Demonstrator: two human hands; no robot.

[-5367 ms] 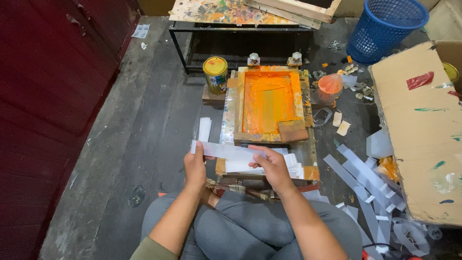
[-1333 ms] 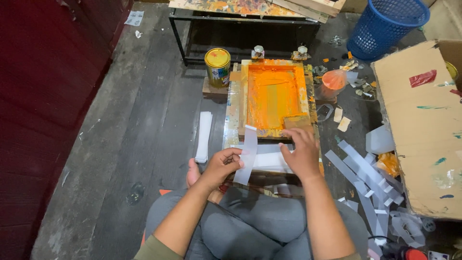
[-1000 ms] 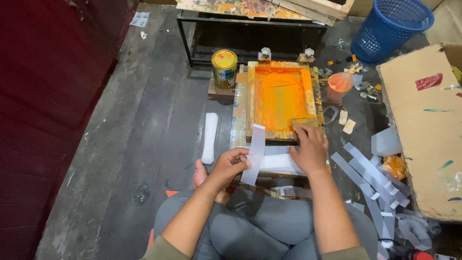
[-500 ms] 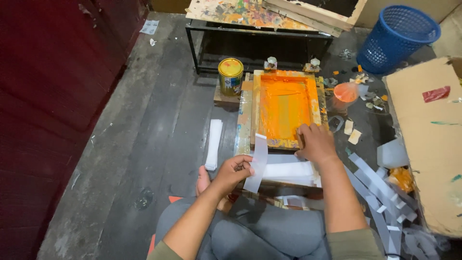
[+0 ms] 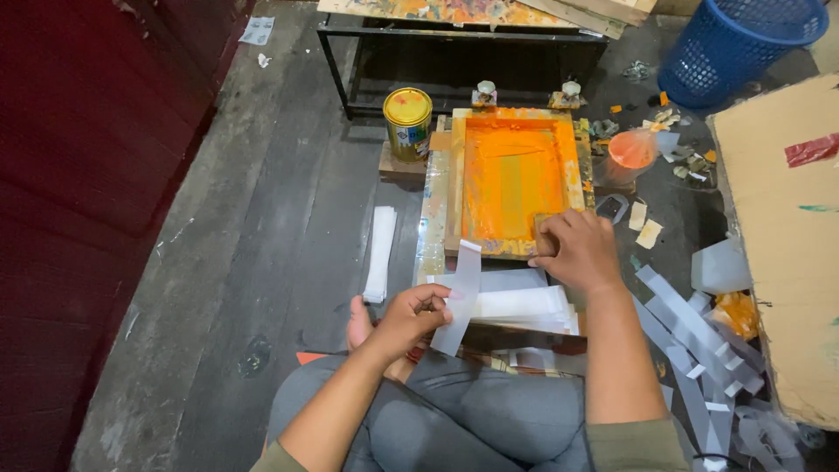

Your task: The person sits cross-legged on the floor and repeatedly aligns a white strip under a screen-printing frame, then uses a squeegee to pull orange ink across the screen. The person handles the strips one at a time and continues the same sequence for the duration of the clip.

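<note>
The step in hand looks like feeding a fresh strip (image 5: 461,293) to the screen frame (image 5: 511,179): the left hand (image 5: 411,316) pinches the pale strip between thumb and fingers, holding it nearly upright above the stack of strips (image 5: 524,306) that lies just in front of the frame. The right hand (image 5: 578,252) rests palm down on the frame's near right corner, fingers curled over what seems to be a squeegee; whether it grips or only presses I cannot tell. The next move would call for laying the strip flat and square under the orange mesh while the right hand lifts the frame. Both forearms reach forward over crossed legs, the left wrist cocked inward. A second pile of strips (image 5: 381,253) lies on the floor to the left.
</note>
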